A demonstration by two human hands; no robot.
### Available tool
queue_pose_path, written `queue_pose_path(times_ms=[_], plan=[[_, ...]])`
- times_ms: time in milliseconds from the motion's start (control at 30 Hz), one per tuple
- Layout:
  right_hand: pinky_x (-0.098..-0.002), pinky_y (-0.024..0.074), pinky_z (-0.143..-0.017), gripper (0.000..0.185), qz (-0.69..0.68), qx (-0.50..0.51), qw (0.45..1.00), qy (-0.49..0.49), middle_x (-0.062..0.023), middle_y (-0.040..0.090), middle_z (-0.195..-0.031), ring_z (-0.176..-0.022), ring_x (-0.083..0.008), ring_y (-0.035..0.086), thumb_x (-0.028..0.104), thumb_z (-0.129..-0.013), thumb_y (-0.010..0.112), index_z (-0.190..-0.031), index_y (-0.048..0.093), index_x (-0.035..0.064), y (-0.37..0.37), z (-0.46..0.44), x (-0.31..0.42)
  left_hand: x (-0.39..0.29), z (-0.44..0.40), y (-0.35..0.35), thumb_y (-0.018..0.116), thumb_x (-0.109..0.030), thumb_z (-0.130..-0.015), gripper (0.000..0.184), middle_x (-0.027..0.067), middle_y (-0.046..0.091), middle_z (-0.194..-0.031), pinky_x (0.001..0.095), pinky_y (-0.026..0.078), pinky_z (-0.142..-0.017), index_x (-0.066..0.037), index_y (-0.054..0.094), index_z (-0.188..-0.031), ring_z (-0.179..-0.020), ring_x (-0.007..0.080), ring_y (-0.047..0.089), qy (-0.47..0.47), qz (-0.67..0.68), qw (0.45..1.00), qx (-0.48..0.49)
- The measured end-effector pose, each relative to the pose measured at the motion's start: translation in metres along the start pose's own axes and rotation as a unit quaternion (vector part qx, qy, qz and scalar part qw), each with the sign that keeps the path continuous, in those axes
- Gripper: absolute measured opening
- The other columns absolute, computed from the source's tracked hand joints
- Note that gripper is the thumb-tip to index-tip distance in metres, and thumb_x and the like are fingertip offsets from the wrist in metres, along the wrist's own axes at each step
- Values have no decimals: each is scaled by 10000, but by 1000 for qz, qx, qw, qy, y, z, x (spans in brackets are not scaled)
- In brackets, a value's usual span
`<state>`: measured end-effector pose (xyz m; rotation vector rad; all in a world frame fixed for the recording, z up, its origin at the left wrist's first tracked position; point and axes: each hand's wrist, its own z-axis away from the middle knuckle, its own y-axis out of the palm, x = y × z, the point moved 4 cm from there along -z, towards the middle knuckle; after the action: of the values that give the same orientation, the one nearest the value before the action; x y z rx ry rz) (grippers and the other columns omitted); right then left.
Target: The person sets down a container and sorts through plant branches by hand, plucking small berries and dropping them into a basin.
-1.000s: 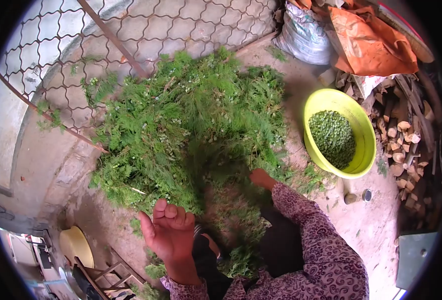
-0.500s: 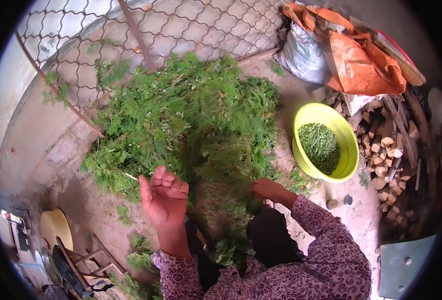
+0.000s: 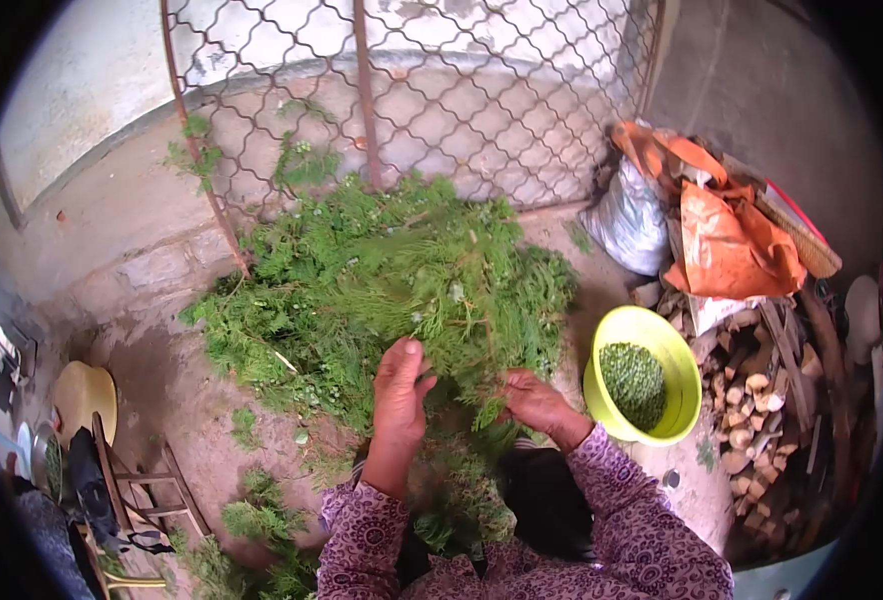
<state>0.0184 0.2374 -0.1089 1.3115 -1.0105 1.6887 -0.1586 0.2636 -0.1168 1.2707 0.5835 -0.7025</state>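
My right hand [image 3: 542,404] is closed on the lower end of a leafy green branch [image 3: 462,310], which rises in front of the heap. Beside that branch is my left hand [image 3: 400,392], thumb up and fingers bent; whether it grips a leaf tip cannot be made out. Behind both hands a large heap of green branches [image 3: 302,290] with small pale berries lies against the metal lattice. To the right of my right hand stands a yellow-green tub [image 3: 675,390] holding many small green berries [image 3: 632,384].
Split firewood [image 3: 752,440] is stacked at the right, below orange sacks [image 3: 737,240] and a white sack [image 3: 630,222]. A wooden stool [image 3: 152,480] and a yellow basin [image 3: 87,400] are at the left. Lattice [image 3: 482,110] closes off the back.
The view has tilted up. My left hand has moved right, close to my right hand, and its fingers are turned inward. A branch now stands raised at my right hand.
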Motion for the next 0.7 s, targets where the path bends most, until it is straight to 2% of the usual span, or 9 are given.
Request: queue_pose_path(times_ms=[67, 133, 200, 267, 433, 533, 600, 667, 700], plan=[[-278, 495, -603, 225, 44, -62, 997, 8, -23, 564, -796, -665, -123, 536, 207, -846, 543, -962, 568, 17, 17, 4, 17, 5, -10, -8, 637, -314, -769, 450, 14, 532, -1060, 275, 386, -728, -120, 457, -1133, -940, 124, 487, 35, 4, 999, 32], [-285, 484, -625, 226, 6, 77, 997, -12, -35, 565, -764, -662, -134, 540, 184, -820, 569, -961, 574, 7, 36, -3, 13, 8, -17, -10, 633, -306, -765, 478, 30, 506, -1108, 281, 406, -712, -138, 433, -1166, -923, 167, 514, 17, 142, 981, 128], [-294, 460, -605, 184, -144, 34, 989, 28, -44, 560, -704, -643, -139, 535, 173, -810, 566, -886, 589, 8, 45, -6, -13, 1, -15, -7, 607, -361, -768, 508, 58, 508, -1119, 339, 417, -752, -113, 431, -1175, -944, 207, 517, -7, 164, 975, 153], [-302, 441, -596, 188, -140, 209, 968, -16, -73, 587, -739, -627, -144, 535, 168, -837, 524, -908, 583, 6, 58, -5, -8, -7, -5, 5, 555, -471, -775, 599, 115, 512, -1139, 456, 439, -833, -63, 426, -1193, -988, 288, 525, -77, 195, 955, 209], [-306, 437, -694, 321, -302, 198, 930, 64, -153, 559, -1035, -793, -197, 552, 240, -846, 501, -1057, 522, -1, 67, 5, -8, -4, -8, 0, 545, -502, -768, 629, 161, 563, -1054, 401, 495, -697, -70, 404, -1203, -898, 290, 564, -44, 192, 970, 139], [-314, 417, -812, 379, -103, 174, 979, 34, -135, 523, -1110, -958, -232, 517, 232, -846, 489, -1142, 471, -3, 61, -5, -12, -9, -8, -14, 567, -432, -783, 552, 140, 577, -991, 388, 486, -675, -83, 418, -1184, -848, 265, 567, -28, 126, 990, 65], [-295, 394, -868, 439, 143, 153, 977, -30, -93, 513, -1134, -1028, -166, 472, 162, -845, 511, -1244, 398, 18, 49, -14, -36, -7, -16, -28, 581, -347, -792, 479, 119, 579, -922, 377, 482, -656, -80, 426, -1158, -800, 252, 566, -25, 116, 991, 66], [-293, 395, -867, 452, 120, 179, 976, -36, -94, 507, -1147, -1035, -160, 469, 134, -827, 526, -1247, 396, 29, 43, -18, -37, 3, -31, -37, 576, -304, -799, 409, 101, 578, -900, 360, 484, -631, -72, 457, -1115, -756, 239, 565, 0, 221, 945, 240], [-290, 397, -867, 470, 100, 201, 974, -40, -94, 501, -1159, -1041, -155, 466, 106, -809, 542, -1250, 395, 39, 42, -18, -30, 3, -31, -37, 586, -264, -792, 358, 93, 577, -919, 367, 481, -666, -56, 489, -1067, -763, 245, 566, -30, 260, 936, 237]])
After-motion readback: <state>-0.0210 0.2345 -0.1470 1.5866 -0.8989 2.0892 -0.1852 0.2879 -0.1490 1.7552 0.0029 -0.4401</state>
